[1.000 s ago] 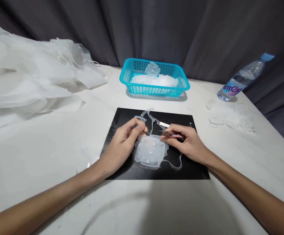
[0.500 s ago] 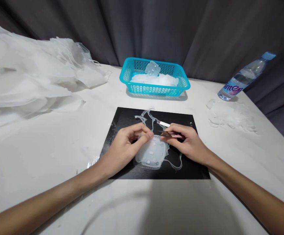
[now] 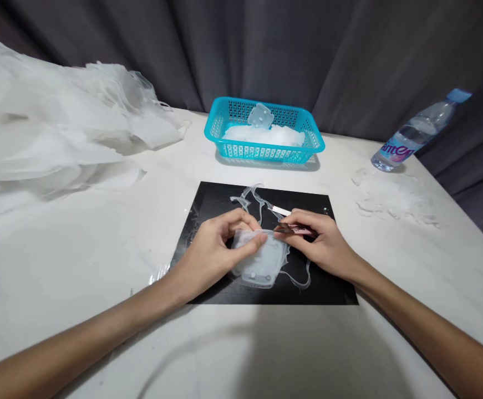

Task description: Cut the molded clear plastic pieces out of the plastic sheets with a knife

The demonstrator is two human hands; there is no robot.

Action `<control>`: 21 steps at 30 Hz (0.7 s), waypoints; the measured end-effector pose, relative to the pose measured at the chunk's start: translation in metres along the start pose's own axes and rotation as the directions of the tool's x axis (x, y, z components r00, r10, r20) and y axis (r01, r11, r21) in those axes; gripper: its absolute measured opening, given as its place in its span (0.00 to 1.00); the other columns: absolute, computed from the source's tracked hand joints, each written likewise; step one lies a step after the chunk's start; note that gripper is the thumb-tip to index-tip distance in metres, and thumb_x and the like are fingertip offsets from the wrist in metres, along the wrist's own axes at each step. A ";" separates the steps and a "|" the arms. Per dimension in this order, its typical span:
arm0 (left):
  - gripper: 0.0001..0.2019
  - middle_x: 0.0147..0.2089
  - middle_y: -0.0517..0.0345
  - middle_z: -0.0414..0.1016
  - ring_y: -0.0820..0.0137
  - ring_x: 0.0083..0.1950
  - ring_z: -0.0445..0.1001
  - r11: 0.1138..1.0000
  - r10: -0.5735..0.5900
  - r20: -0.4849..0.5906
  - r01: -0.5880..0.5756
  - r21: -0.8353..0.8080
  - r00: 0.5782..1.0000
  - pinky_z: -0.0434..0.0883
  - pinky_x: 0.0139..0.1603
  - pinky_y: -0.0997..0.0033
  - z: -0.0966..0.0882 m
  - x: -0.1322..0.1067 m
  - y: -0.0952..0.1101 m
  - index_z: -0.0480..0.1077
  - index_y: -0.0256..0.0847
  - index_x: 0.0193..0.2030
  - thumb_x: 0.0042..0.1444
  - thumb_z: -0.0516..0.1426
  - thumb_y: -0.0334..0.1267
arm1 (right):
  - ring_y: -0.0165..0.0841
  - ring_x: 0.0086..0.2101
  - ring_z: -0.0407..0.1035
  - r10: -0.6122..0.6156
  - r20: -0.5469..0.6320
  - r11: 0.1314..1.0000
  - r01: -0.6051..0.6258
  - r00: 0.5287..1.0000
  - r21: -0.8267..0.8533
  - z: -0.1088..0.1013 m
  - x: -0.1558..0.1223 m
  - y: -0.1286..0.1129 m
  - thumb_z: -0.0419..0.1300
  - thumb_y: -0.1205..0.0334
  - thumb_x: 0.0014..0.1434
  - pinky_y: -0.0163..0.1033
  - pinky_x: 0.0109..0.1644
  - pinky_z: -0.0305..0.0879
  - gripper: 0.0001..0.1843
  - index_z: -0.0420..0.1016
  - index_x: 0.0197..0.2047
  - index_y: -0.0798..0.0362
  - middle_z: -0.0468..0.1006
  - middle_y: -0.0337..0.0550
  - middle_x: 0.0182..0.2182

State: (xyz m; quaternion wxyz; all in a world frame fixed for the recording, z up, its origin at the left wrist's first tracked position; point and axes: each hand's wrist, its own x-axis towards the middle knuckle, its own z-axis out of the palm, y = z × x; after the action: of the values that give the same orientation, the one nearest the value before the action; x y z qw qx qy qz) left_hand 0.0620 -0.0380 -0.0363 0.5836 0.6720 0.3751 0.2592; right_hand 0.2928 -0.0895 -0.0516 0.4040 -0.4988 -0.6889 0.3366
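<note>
Left hand [image 3: 212,252] pinching clear pad [image 3: 262,259], right hand [image 3: 322,244] gripping knife [image 3: 293,227]

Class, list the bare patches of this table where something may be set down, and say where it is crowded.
Free: the table between white pile and black mat; the near strip in front of the mat; right of it, nearer than the scraps. Crowded: the mat, where left hand holds a clear piece and right hand a cutter.

Left hand [image 3: 215,252] farther across silicone pad [image 3: 268,261]
</note>
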 end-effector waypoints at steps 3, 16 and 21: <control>0.13 0.33 0.58 0.79 0.71 0.33 0.75 1.000 0.000 -0.018 0.000 -0.011 1.000 0.69 0.33 0.75 -0.001 0.000 -0.002 0.77 0.39 0.39 0.61 0.67 0.47 | 0.31 0.35 0.72 0.007 0.017 1.000 -0.007 1.000 -0.008 -0.001 0.000 -0.003 0.63 0.51 0.71 0.36 0.37 0.66 0.13 0.81 0.49 0.51 0.78 0.42 0.38; 0.11 0.32 0.60 0.82 0.74 0.32 0.76 0.992 -0.048 0.015 0.049 -0.113 0.999 0.71 0.33 0.79 -0.002 0.004 0.002 0.80 0.39 0.39 0.58 0.70 0.43 | 0.34 0.39 0.72 -0.085 0.038 0.993 0.088 0.996 -0.085 -0.003 0.002 -0.004 0.61 0.57 0.73 0.41 0.46 0.68 0.13 0.84 0.55 0.48 0.81 0.41 0.37; 0.11 0.31 0.60 0.82 0.74 0.30 0.76 0.986 -0.105 0.023 0.107 -0.126 0.994 0.70 0.30 0.78 -0.007 0.008 0.005 0.81 0.38 0.39 0.56 0.71 0.43 | 0.34 0.36 0.71 -0.062 0.024 0.993 0.065 0.998 -0.101 -0.004 0.002 -0.002 0.59 0.56 0.74 0.42 0.45 0.68 0.14 0.84 0.55 0.46 0.81 0.40 0.34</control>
State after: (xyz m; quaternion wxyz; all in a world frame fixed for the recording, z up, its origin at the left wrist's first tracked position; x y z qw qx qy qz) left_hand 0.0628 -0.0277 -0.0305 0.6413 0.6144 0.3883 0.2458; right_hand 0.2952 -0.0878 -0.0475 0.3815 -0.4930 -0.7248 0.2934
